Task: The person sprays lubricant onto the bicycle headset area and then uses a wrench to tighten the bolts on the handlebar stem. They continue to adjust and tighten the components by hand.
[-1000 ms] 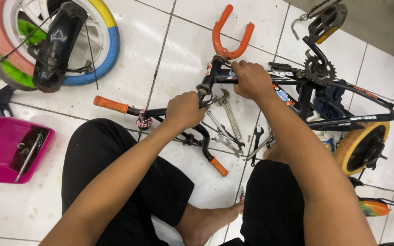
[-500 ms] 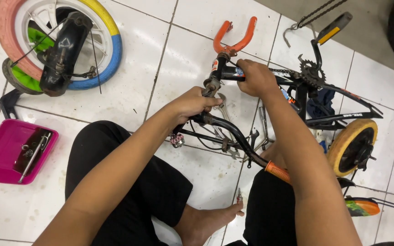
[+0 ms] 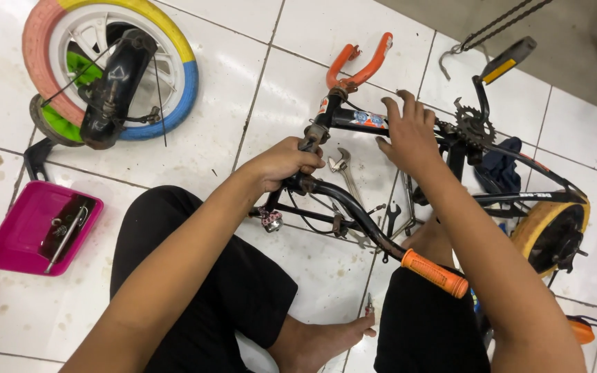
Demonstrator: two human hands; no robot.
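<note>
My left hand [image 3: 281, 164] was curled into a closed fist, knuckles up, at the end of a forearm stretched forward over my left thigh. My right hand [image 3: 409, 135] lay open and flat, fingers [image 3: 407, 103] spread and pointing away from me, the right forearm reaching out above my right knee.

Bare forearms with no sleeves, left hand [image 3: 281, 164] and right hand [image 3: 409, 135] ungloved and ringless, black shorts [image 3: 229, 290], one bare foot [image 3: 326, 338]
</note>
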